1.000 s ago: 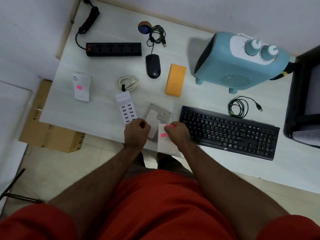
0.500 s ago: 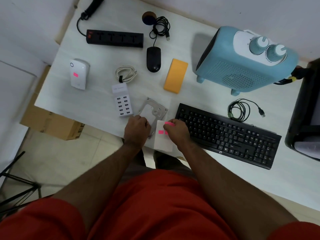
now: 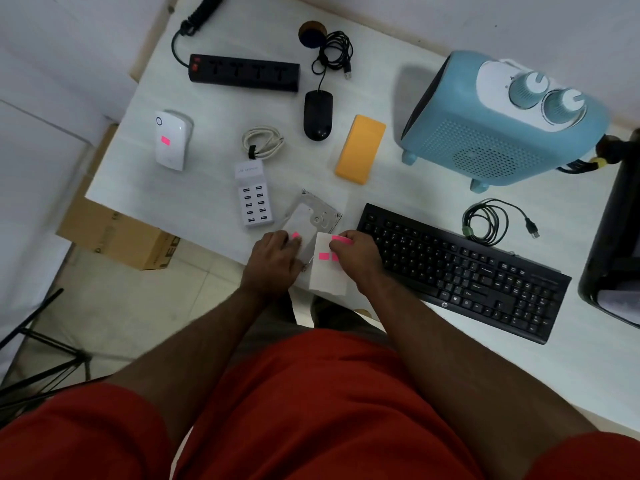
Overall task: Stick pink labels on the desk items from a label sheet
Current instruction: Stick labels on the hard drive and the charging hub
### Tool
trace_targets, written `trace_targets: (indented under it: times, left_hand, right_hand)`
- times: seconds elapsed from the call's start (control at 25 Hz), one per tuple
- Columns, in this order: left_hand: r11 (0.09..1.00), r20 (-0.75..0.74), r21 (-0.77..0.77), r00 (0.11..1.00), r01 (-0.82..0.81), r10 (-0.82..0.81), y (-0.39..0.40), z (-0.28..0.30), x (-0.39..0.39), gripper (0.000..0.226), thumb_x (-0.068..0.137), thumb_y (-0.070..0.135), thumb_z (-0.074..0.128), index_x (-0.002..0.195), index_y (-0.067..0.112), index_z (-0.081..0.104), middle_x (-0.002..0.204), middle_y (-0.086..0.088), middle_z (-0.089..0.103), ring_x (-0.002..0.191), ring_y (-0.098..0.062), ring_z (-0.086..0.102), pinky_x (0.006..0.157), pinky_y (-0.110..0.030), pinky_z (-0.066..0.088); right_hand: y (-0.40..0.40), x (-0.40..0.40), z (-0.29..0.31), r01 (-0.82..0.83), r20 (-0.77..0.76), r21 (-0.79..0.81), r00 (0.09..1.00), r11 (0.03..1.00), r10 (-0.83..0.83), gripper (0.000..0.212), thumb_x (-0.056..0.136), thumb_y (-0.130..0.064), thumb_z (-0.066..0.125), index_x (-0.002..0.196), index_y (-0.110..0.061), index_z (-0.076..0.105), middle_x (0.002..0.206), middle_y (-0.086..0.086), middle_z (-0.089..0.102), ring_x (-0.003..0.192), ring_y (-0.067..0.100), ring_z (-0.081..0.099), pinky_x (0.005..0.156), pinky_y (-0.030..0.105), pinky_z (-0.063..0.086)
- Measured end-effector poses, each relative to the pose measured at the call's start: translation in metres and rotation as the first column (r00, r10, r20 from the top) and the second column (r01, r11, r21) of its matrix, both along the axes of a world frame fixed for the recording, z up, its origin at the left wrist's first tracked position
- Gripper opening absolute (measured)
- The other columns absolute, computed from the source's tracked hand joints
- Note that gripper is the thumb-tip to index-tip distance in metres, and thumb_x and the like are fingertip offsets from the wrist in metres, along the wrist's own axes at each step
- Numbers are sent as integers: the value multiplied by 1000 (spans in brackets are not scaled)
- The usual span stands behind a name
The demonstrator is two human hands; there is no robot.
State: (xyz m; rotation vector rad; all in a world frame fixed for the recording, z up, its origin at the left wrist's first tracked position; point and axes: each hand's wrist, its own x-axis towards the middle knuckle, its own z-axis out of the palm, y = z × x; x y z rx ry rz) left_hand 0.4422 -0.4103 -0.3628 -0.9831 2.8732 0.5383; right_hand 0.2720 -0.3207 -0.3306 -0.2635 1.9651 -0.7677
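My right hand grips a white label sheet at the desk's front edge; pink labels show on it by my fingers. My left hand pinches one pink label at its fingertips, right over the silver hard drive. Whether the label touches the drive I cannot tell. The white adapter at the left carries a pink label. The white USB charging hub, yellow power bank, black mouse, power strip and keyboard show no pink label.
A blue fan heater stands at the back right. A black cable coil lies above the keyboard and a white cable coil above the hub. A cardboard box sits on the floor at the left. A black object edges the right.
My left hand has come away from the sheet with a pink label at its fingertips and now sits over the hard drive. The view has shifted slightly.
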Motion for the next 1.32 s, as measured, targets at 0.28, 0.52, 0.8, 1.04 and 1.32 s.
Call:
trace_targets:
  times: [0.28, 0.52, 0.8, 1.04, 1.32]
  left_hand:
    - [992, -3, 45, 993, -116, 116, 7, 1, -4, 48, 75, 18, 56, 119, 1, 61, 98, -18, 57, 85, -37, 54, 71, -43, 50]
    - [994, 43, 54, 995, -94, 91, 5, 9, -2, 44, 74, 19, 53, 113, 3, 64, 96, -17, 59, 83, -38, 57, 66, -41, 50]
    - [689, -68, 531, 786, -493, 615, -27, 55, -25, 30, 89, 10, 48, 106, 6, 73, 104, -12, 72, 100, -27, 65, 88, -37, 54]
    - [803, -129, 505, 891, -318, 434, -45, 76, -19, 29, 85, 19, 68, 113, 15, 68, 101, -2, 66, 89, -14, 60, 80, -28, 52]
    - [887, -174, 412, 937, -210, 303, -77, 77, -8, 26, 89, 28, 65, 109, 14, 72, 104, -2, 70, 96, -16, 64, 86, -31, 52]
  right_hand:
    - [-2, 5, 4, 9, 22, 4, 1000, 1000, -9, 10, 83, -18, 63, 74, -22, 65, 79, 1, 64, 82, 26, 65, 78, 44, 57]
    - [-10, 10, 10, 86, 93, -3, 992, 996, -85, 7, 84, -12, 61, 81, -11, 67, 92, 20, 68, 92, 40, 69, 75, 56, 59]
    - [-36, 26, 21, 243, 191, -47, 954, 969, -230, 15, 88, -6, 60, 77, -15, 65, 86, 11, 63, 85, 31, 63, 83, 56, 58]
    - [-57, 30, 34, 445, 311, -63, 859, 894, -406, 11, 94, -4, 60, 88, -13, 64, 91, 12, 66, 78, 24, 65, 80, 48, 58]
    - [-78, 50, 50, 572, 521, -50, 715, 819, -467, 26, 87, 8, 63, 112, -1, 64, 91, 16, 69, 77, 26, 68, 59, 31, 59]
